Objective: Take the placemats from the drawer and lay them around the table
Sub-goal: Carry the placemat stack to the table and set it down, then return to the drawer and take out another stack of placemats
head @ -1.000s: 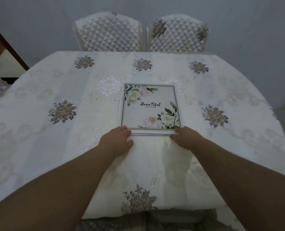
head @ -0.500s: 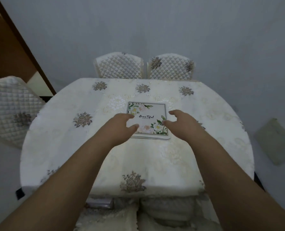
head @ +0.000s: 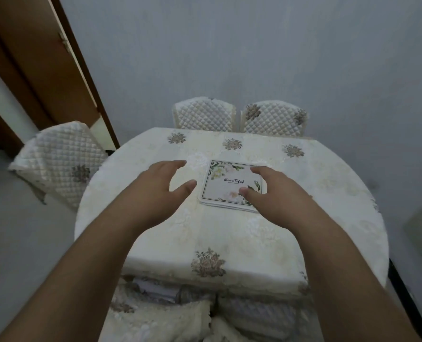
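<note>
Placemats: a stack of square placemats with a floral print and the word "Beautiful" lies flat near the middle of the surface; the edges of lower mats show under the top one at its near side.
Surface: a rounded table under a cream embroidered tablecloth with grey-brown flower motifs.
Left hand: the left hand is raised above the cloth just left of the stack, fingers spread and lightly bent, thumb apart; its grip is released and holds nothing.
Right hand: the right hand is over the stack's right side, covering its right edge from view, fingers and thumb spread wide; its grip is released. Whether a fingertip touches the top mat, I cannot tell.
Chairs: two quilted chair backs stand side by side at the far edge, another quilted chair at the left, and padded seats show below the near edge.
Room: a grey wall behind, a brown door frame at upper left.
</note>
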Demonstrator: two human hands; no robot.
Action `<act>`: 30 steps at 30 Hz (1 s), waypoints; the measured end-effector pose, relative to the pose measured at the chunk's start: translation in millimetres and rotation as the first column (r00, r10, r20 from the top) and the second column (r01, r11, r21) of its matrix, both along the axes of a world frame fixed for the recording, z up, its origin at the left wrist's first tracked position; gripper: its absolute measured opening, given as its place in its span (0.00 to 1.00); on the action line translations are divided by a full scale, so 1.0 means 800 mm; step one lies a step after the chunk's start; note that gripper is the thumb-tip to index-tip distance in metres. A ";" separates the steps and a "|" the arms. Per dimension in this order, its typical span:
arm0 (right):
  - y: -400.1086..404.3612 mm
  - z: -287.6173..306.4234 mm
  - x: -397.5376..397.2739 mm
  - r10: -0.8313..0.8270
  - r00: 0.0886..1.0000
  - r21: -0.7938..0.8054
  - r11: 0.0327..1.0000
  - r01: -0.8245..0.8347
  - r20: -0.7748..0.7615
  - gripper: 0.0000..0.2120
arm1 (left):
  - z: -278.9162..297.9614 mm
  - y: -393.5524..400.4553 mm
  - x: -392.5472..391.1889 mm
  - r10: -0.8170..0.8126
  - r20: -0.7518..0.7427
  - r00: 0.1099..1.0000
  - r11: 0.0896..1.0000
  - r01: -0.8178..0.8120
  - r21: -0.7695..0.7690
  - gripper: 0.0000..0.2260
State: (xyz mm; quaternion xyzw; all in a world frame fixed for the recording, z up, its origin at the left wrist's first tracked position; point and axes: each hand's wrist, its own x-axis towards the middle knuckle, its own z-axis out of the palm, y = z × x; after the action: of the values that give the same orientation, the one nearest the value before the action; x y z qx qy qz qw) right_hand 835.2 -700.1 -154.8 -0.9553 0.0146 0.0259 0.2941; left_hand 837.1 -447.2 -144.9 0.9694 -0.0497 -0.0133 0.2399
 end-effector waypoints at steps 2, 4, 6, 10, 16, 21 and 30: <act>0.004 0.002 -0.008 -0.002 0.999 -0.030 1.000 0.003 0.033 0.30 | 0.001 0.010 -0.010 0.005 0.008 1.000 0.999 -0.005 0.035 0.29; 0.007 0.004 -0.015 -0.021 0.999 -0.049 0.999 0.023 0.045 0.30 | 0.000 0.014 -0.016 0.001 0.008 1.000 0.998 -0.002 0.061 0.29; 0.008 0.009 -0.022 -0.043 0.998 -0.065 0.997 0.046 0.051 0.30 | 0.001 0.014 -0.019 -0.020 0.008 1.000 0.995 0.019 0.096 0.29; 0.000 0.018 -0.038 -0.126 0.989 -0.086 0.987 0.133 0.081 0.30 | 0.006 -0.001 -0.011 -0.117 0.019 0.993 0.987 0.114 0.113 0.29; -0.009 0.025 -0.062 -0.335 0.941 -0.084 0.937 0.338 0.043 0.29 | 0.018 -0.028 0.019 -0.317 0.024 0.948 0.946 0.315 0.082 0.27; 0.016 0.015 -0.097 -0.530 0.847 -0.096 0.842 0.532 0.041 0.29 | 0.012 -0.031 0.044 -0.513 0.026 0.858 0.857 0.510 0.073 0.26; 0.083 -0.005 -0.223 -0.834 0.552 -0.083 0.549 0.832 0.009 0.30 | -0.009 -0.065 0.025 -0.854 0.019 0.521 0.521 0.851 0.070 0.27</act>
State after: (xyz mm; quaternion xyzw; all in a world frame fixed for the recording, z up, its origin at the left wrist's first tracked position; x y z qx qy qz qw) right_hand 656.5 -633.7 -159.1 -0.8447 0.4705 -0.1018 0.2339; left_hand 857.1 -499.5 -152.1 0.8273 -0.5230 -0.1056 0.1760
